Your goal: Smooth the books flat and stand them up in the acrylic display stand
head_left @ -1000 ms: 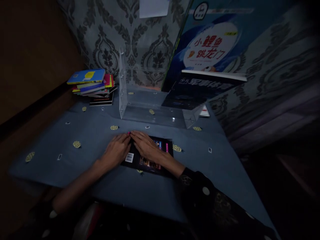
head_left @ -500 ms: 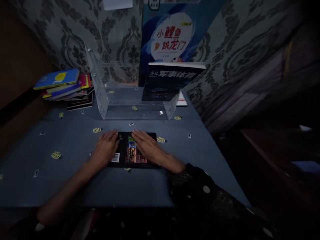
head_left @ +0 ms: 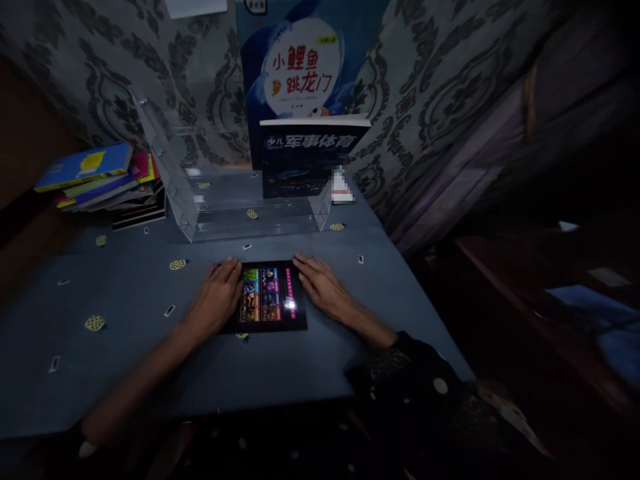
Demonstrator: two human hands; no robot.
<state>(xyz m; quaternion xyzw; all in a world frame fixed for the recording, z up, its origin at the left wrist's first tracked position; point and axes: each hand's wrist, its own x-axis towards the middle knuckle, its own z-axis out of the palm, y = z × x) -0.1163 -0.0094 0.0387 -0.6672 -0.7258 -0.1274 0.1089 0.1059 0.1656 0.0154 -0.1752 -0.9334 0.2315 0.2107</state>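
A black book [head_left: 280, 293] with a grid of small coloured pictures lies flat on the blue-grey tablecloth [head_left: 150, 360], near the front of the table. Over its left part rests my left hand [head_left: 220, 293], laid flat with the fingers stretched forward and hiding that side. My right hand [head_left: 325, 287] lies at the book's right edge, its fingers extended and the fingertips touching the upper right corner. Neither hand is closed around anything.
Behind the book stands a clear plastic rack [head_left: 230, 230] holding a dark magazine [head_left: 310, 160]. A tall blue book [head_left: 300, 73] leans on the wall. Stacked books [head_left: 95, 177] lie at the back left. A partly blurred white object [head_left: 342, 188] sits right of the rack.
My right hand has slid right from the book's face to its right edge, uncovering more pictures. My left hand now covers more of the left side. The camera view has turned rightward.
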